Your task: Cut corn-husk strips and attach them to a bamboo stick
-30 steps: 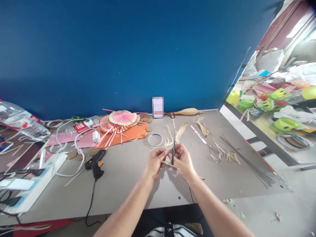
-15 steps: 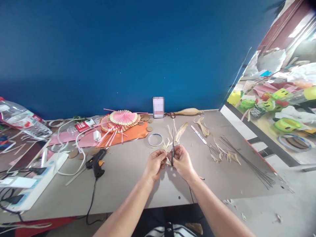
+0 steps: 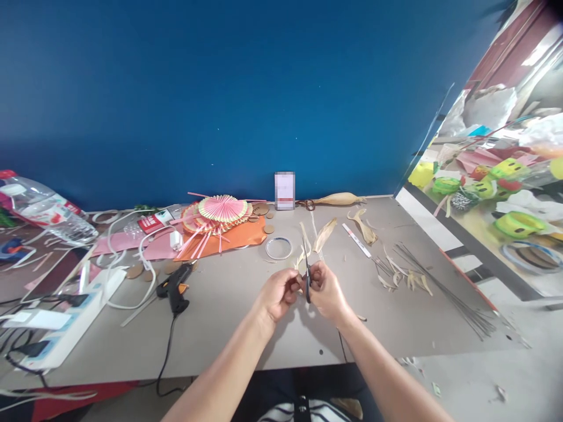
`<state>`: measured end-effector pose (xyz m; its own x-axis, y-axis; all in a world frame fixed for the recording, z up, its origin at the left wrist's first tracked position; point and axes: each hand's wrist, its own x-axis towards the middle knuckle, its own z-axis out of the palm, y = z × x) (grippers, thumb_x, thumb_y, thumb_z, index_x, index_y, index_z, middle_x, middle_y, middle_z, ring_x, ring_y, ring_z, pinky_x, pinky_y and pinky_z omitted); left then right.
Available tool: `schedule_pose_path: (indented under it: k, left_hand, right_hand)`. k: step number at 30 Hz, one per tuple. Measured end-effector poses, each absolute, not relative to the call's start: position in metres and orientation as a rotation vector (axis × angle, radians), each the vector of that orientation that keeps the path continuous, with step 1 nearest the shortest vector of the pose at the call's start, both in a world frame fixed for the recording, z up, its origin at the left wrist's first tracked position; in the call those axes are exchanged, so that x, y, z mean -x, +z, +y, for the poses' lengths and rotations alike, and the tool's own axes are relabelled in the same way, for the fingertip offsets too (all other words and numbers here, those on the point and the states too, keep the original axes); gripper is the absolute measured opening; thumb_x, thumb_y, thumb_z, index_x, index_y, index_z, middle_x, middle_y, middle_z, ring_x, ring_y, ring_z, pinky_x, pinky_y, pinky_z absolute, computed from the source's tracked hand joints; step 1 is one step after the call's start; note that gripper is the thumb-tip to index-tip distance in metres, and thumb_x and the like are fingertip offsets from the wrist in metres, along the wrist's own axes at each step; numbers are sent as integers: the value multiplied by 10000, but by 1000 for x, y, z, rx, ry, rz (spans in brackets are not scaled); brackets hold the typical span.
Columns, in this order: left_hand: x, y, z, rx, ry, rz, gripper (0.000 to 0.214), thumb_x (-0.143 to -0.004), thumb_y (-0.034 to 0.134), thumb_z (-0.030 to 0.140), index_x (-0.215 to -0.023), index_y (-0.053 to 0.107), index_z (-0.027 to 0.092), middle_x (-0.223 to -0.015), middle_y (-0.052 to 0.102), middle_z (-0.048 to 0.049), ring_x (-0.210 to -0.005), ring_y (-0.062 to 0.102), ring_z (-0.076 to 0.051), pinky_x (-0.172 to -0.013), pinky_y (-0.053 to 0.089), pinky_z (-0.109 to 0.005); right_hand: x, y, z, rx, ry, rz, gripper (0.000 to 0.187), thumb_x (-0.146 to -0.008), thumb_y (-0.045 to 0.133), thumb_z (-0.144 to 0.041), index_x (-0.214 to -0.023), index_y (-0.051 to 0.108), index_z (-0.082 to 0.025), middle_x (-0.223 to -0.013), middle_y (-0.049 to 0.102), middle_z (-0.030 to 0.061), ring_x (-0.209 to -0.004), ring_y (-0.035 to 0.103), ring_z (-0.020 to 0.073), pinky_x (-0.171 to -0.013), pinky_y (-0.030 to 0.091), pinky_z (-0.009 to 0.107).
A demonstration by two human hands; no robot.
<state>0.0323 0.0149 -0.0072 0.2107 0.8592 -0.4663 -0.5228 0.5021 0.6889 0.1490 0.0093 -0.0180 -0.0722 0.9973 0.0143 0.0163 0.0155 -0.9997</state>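
Note:
My right hand (image 3: 326,292) is closed around a pair of dark scissors (image 3: 307,282), whose blades point away from me. Close beside it, my left hand (image 3: 278,293) pinches a small pale strip of dried husk, mostly hidden by the fingers and close to the scissors. Just beyond my hands lie a wider dried husk leaf (image 3: 324,234) and thin husk slivers. To the right, several small husk flowers (image 3: 413,280) on wire stems rest on the table (image 3: 229,334). A ring of clear tape or wire (image 3: 278,248) lies left of the husk leaf.
On the left are a black glue gun (image 3: 176,288), a white power strip (image 3: 83,316) with cables, and a plastic bottle (image 3: 48,211). Pink paper fans (image 3: 223,212) lie on orange sheet. A phone (image 3: 285,190) leans on the blue wall. Grey wires (image 3: 444,290) lie right.
The tan strip that showed below my left fingertips is now mostly out of sight. The scissors have tilted slightly, tips to the left. The whole view has shifted a little.

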Motion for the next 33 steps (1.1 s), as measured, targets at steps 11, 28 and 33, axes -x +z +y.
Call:
schedule_pose_path:
  k: [11, 28, 33]
  left_hand:
    - [-33, 1, 17, -74, 839, 897, 70, -619, 479, 90, -550, 482, 103, -453, 477, 31, -325, 341, -2, -261, 146, -91]
    - [-28, 0, 7, -256, 930, 908, 279, -640, 623, 379, -730, 573, 119, -648, 560, 1, -434, 440, -22, -282, 178, -104]
    - [-38, -2, -3, -511, 988, 956, 165, -595, 668, 239, -629, 563, 116, -624, 560, -1, -449, 410, -15, -319, 190, -103]
  right_hand:
    - [-156, -13, 5, 1119, 1245, -1433, 196, -602, 542, -123, -669, 375, -202, -565, 369, -72, -455, 292, 54, -406, 202, 193]
    - [-163, -7, 5, 1005, 1457, -1104, 242, -607, 589, -129, -700, 375, -193, -580, 481, -72, -463, 405, 40, -421, 289, 164]
    - [-162, -9, 5, 1003, 1452, -1090, 304, -576, 643, -117, -694, 373, -191, -600, 501, -69, -492, 429, 45, -452, 320, 163]
